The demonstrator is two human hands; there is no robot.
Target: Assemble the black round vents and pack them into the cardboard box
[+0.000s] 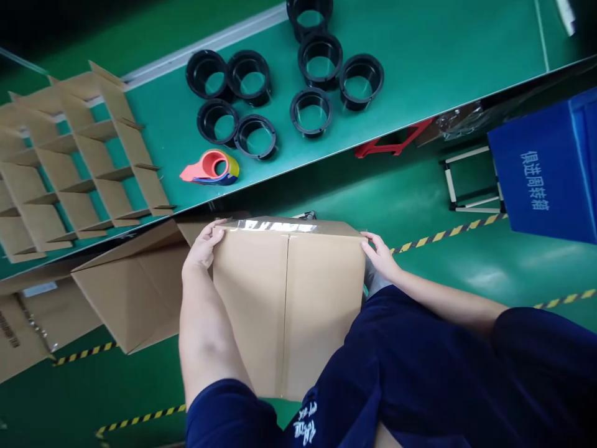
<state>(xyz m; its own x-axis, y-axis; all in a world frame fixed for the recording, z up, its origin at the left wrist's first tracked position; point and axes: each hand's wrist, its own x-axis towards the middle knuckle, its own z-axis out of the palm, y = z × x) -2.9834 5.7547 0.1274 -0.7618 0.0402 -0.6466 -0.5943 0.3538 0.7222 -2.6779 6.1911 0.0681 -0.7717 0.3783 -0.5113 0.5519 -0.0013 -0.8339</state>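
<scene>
While the left hand [204, 247] grips the upper left corner of a cardboard box [252, 298], thumb on the near face and fingers around the edge, I see the right hand [381, 256] gripping the upper right corner in much the same way. The box sits between the two forearms, close against the dark blue shirt [420, 367] and just off the near edge of the green table [429, 62]; I cannot tell what bears its weight. A straight seam runs down the broad face turned toward me, and a shiny strip of tape [275, 226] lies along the narrow far face, between the hands.

On the table I have eight black rings [321, 79] in two clusters of four, with a red, yellow and blue tape dispenser [205, 168] lying near the edge below the left cluster. Farther left, a cardboard divider grid [77, 208] spreads across the tabletop. Below that, beside the left forearm, I make out an open carton [125, 298], with more cardboard [69, 314] at its left. Over to my right, a blue bin [541, 174] stands by a white-edged frame [480, 207], and yellow-and-black striped tape [448, 235] crosses the green floor [420, 186].
</scene>
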